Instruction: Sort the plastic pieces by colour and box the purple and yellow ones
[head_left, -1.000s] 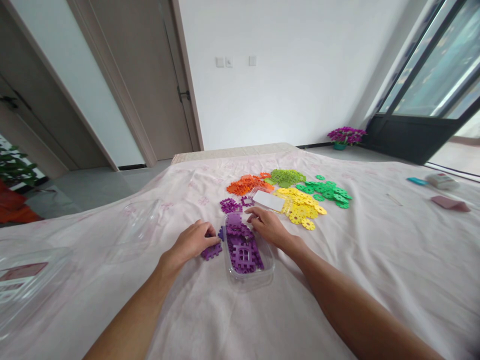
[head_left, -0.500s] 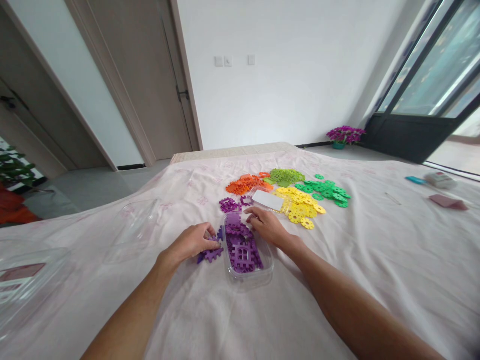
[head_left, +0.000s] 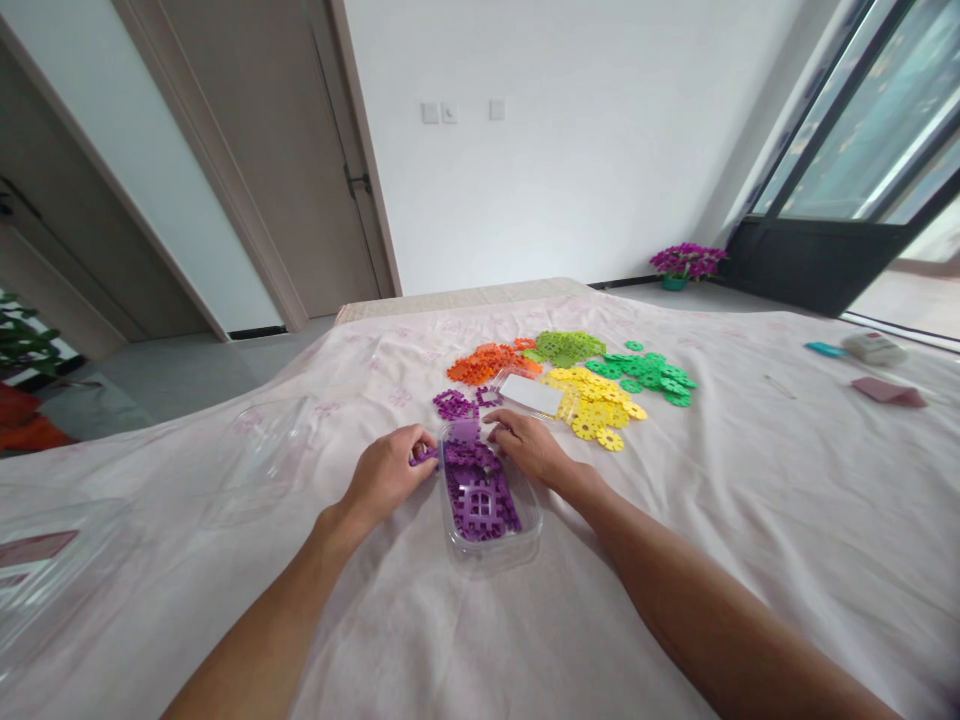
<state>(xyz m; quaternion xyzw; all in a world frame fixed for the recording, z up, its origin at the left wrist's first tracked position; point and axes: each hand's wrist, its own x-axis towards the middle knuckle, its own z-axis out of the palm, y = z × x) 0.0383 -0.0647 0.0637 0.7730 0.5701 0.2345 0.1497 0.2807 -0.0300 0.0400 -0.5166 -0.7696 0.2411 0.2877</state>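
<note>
A clear plastic box point(head_left: 529, 525) lies on the pink sheet, filled with purple interlocking pieces point(head_left: 478, 495). My left hand point(head_left: 390, 475) is closed on a purple piece point(head_left: 422, 456) at the box's left rim. At the box's far end my right hand point(head_left: 529, 448) rests with fingers curled over the rim and the pieces. Beyond the box lie a few loose purple pieces point(head_left: 454, 404), a white card point(head_left: 530, 394), and heaps of orange point(head_left: 484, 364), yellow point(head_left: 592, 402), light green point(head_left: 566, 346) and dark green pieces point(head_left: 649, 374).
Two clear lids or boxes lie on the sheet to the left point(head_left: 262, 455) and far left point(head_left: 45, 580). Small items sit at the far right of the bed point(head_left: 870, 350). Behind are doors point(head_left: 277, 170), a flower pot point(head_left: 684, 264) and a glass door point(head_left: 855, 170).
My left hand lifted a purple piece off the sheet and brought it up to the box's left rim. The right hand stayed at the far end.
</note>
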